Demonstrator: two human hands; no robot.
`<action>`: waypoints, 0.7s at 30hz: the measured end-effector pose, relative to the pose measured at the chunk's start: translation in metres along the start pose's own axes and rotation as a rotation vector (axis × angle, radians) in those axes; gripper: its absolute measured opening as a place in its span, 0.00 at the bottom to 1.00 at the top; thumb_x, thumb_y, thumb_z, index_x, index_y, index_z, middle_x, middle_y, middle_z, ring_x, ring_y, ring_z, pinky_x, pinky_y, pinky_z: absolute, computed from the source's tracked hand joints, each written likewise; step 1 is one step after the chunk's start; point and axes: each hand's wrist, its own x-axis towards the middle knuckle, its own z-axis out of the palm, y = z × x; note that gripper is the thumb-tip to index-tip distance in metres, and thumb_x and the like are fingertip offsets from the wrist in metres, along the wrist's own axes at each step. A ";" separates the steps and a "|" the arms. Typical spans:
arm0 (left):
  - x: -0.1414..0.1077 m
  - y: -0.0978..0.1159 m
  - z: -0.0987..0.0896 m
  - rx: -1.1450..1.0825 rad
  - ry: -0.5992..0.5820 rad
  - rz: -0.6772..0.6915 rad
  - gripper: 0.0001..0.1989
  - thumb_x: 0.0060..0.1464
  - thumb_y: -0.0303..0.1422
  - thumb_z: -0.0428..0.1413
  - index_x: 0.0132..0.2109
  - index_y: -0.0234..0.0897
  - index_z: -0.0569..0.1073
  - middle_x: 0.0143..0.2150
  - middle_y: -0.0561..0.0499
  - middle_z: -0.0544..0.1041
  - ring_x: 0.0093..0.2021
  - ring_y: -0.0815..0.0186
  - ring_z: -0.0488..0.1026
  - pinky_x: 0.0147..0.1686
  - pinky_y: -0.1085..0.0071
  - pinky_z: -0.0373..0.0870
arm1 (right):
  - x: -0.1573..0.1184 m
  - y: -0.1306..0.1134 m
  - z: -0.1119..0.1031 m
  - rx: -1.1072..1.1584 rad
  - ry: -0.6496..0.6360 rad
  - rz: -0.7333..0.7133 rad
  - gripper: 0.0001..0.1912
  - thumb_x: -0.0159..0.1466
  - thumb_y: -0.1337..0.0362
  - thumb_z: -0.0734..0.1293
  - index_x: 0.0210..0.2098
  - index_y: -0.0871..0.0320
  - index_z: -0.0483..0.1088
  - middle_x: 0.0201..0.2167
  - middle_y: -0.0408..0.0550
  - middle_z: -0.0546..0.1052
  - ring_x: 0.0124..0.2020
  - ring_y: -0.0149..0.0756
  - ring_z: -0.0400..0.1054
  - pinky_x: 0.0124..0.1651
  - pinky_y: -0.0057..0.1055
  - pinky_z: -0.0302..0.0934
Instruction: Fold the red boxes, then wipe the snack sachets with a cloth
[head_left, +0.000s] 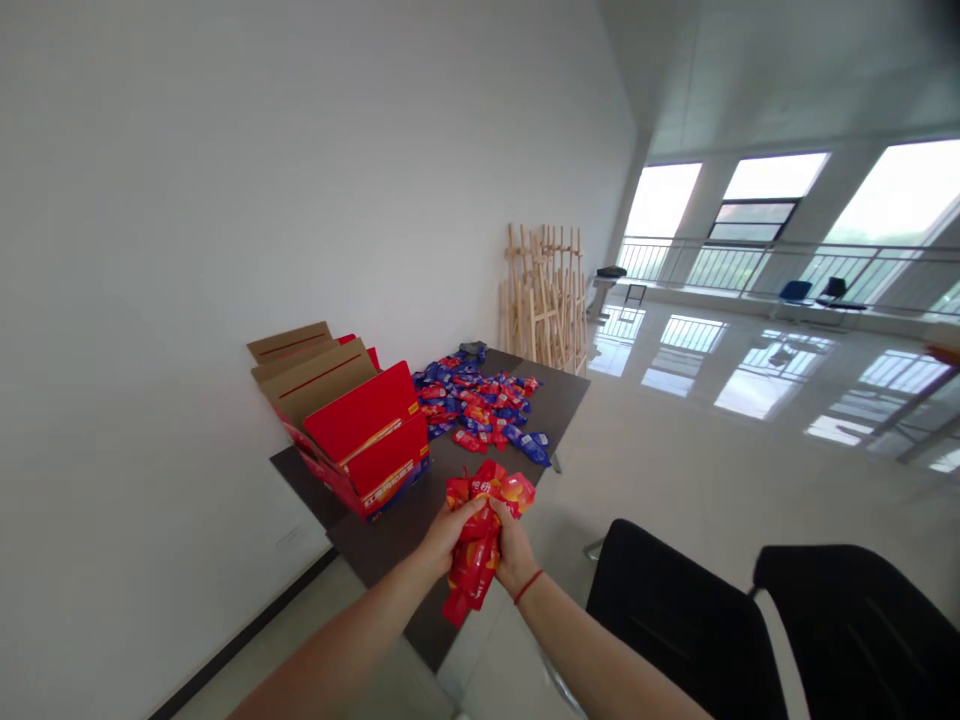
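Several shiny red snack packets (474,568) with orange and yellow print are bunched together between my two hands, above the near part of the dark table (373,557). My left hand (448,530) is closed round the left side of the bunch, its thumb laid over the front. From the other side my right hand (512,547), with a red cord at the wrist, grips the same packets. Most fingertips are hidden behind them. Farther along the table lies a loose pile of red and blue packets (480,400). Red cardboard boxes (382,455) with raised flaps stand left of the hands.
Wooden easels (545,300) lean by the white wall past the table's far end. Black chairs (675,620) stand close on the right. A grey item (472,349) lies behind the pile. Windows with a railing (787,265) line the far side of the glossy floor.
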 end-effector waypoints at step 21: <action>0.278 -0.010 -0.006 -0.024 0.327 -0.147 0.20 0.45 0.32 0.65 0.47 0.38 0.72 0.36 0.47 0.81 0.36 0.58 0.80 0.40 0.63 0.76 | 0.282 -0.053 -0.020 -0.306 0.040 0.138 0.22 0.49 0.50 0.73 0.37 0.56 0.69 0.29 0.47 0.79 0.35 0.45 0.76 0.33 0.35 0.71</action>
